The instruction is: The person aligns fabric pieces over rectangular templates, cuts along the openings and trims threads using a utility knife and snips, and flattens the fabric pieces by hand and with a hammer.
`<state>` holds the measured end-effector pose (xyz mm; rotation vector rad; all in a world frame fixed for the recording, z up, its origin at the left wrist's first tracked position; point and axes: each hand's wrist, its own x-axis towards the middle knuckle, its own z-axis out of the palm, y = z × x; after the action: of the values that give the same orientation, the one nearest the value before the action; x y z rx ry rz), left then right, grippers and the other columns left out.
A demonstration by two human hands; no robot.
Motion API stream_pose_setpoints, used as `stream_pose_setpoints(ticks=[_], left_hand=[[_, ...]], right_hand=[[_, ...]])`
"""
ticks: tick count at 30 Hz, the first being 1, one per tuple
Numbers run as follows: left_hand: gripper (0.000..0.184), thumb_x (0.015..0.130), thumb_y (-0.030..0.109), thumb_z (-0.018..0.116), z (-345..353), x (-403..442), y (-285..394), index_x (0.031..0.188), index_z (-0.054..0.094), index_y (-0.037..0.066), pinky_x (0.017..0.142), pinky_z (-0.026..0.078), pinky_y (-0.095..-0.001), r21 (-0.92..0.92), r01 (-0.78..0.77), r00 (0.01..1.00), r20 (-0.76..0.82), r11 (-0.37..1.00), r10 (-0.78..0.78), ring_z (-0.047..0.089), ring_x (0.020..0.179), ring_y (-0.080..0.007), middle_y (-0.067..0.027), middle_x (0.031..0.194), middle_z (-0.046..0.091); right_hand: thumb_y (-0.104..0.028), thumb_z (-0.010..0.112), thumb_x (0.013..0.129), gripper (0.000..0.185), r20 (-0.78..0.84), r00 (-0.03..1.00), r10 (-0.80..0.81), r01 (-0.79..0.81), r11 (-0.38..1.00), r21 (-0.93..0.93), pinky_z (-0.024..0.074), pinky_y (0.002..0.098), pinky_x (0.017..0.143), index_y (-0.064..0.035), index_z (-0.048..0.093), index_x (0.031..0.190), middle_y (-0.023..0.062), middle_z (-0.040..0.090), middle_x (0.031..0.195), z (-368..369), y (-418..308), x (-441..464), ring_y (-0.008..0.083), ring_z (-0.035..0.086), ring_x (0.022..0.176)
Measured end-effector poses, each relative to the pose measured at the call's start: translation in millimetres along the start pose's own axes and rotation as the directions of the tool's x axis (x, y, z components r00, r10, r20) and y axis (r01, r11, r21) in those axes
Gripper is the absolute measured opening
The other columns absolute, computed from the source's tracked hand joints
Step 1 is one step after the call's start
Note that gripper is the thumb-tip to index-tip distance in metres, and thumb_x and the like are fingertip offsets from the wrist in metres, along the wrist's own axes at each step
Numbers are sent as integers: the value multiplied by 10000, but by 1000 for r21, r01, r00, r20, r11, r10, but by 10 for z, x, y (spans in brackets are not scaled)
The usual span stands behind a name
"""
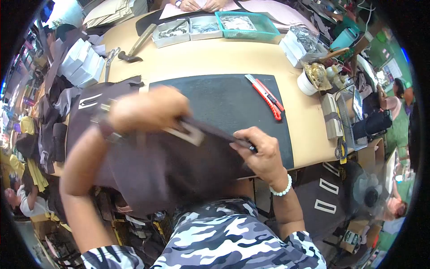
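A dark brown fabric piece (179, 166) with pale rectangular frames on it is raised over the table's front edge. My left hand (150, 107), blurred by motion, has its fingers closed on the fabric's upper edge, beside one pale frame. On the other side, my right hand (260, 150) pinches the fabric's right end and also holds a small black object (252, 148), which is mostly hidden. Behind the fabric lies a black mat (215, 98), partly covered. A red box cutter (266, 97) rests on the mat's right side. More dark fabric (89, 114) lies under and left of my left hand.
A hammer (136, 43) and scissors (110, 64) lie at the back left. Trays of small parts (205, 28) and a teal basket (247, 25) stand at the back. A glue-smeared pot (309, 80) is at right. Across the table are another person's hands (201, 5).
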<state>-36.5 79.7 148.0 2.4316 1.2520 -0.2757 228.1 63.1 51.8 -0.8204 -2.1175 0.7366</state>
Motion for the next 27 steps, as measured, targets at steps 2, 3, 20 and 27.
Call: stream_pose_setpoints(ticks=[2, 3, 20, 27], left_hand=[[237, 774, 201, 665, -158, -493, -592, 924, 676, 18, 752, 483, -412, 27, 306, 946, -122, 952, -301, 622, 822, -355, -216, 863, 643], [251, 772, 223, 673, -249, -853, -828, 899, 670, 8, 782, 469, -422, 199, 593, 799, -262, 780, -540, 607, 844, -361, -219, 881, 640], [232, 833, 86, 655, 1435, 329, 426, 1046, 608, 11, 821, 516, -321, -858, -476, 579, -141, -193, -803, 651, 889, -181, -98, 1017, 671], [216, 874, 127, 635, 1637, 499, 913, 1057, 610, 15, 766, 504, -277, -719, -602, 577, -90, -348, -812, 624, 826, -128, -49, 951, 660]], right_hand=[[-114, 647, 815, 183, -118, 988, 103, -94, 993, 75, 484, 313, 605, -16, 618, 967, 108, 621, 815, -20, 189, -107, 192, 619, 704], [-182, 577, 905, 238, -106, 968, 226, -205, 962, 181, 460, 264, 624, 11, 605, 1040, 79, 601, 815, 8, 358, -208, 117, 540, 671], [-192, 472, 976, 281, -17, 810, 586, -418, 597, 685, 332, 150, 493, -27, 523, 1198, -17, 545, 753, 223, -14, -279, 4, 404, 571], [-204, 477, 975, 281, 115, 812, 573, -484, 549, 681, 342, 170, 502, 0, 433, 1163, 2, 545, 710, 609, 19, -390, 17, 410, 562]])
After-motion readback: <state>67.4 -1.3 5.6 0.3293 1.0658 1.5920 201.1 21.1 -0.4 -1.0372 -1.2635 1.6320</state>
